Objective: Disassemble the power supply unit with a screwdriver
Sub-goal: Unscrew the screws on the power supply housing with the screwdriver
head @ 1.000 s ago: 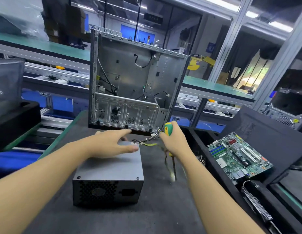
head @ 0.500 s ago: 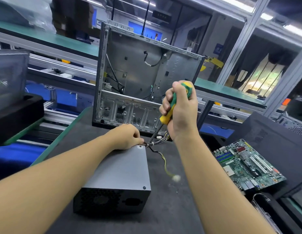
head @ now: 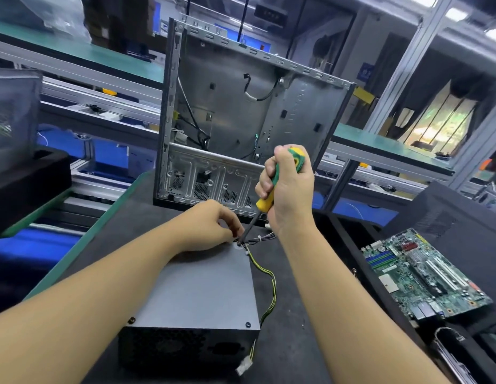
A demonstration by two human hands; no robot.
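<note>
Right fingers: the right hand (head: 289, 195) is wrapped tight round the green-and-yellow handle of the screwdriver (head: 264, 200), with the thumb high near the cap.
Screwdriver: tilted, with the blade sloping down and left and its tip on the far right corner of the power supply's lid.
Left fingers: the left hand (head: 210, 225) is curled, its tips bunched just beside the blade's tip; whether they pinch anything cannot be told.
Power supply (head: 202, 289): a grey box lying flat in the middle of the counter, vented face toward the near edge. The left hand rests on its far end, and the right hand is above and just beyond its far right corner.
Screws (head: 248, 324): two dark heads at the lid's near corners.
Wires (head: 270, 284): a yellow-and-black bundle leaves the far right corner and trails down the box's right side to a white plug (head: 244, 365).
Counter (head: 291, 328): a dark mat with a green strip along the left edge.
Computer case (head: 241, 115): open bare metal, upright at the far edge behind both hands.
Circuit board (head: 424, 275): green, lying in a black tray past the right edge — well apart from the box.
Room: metal rails, green shelves and blue panels beyond, with a black block (head: 27, 184) to the left.
</note>
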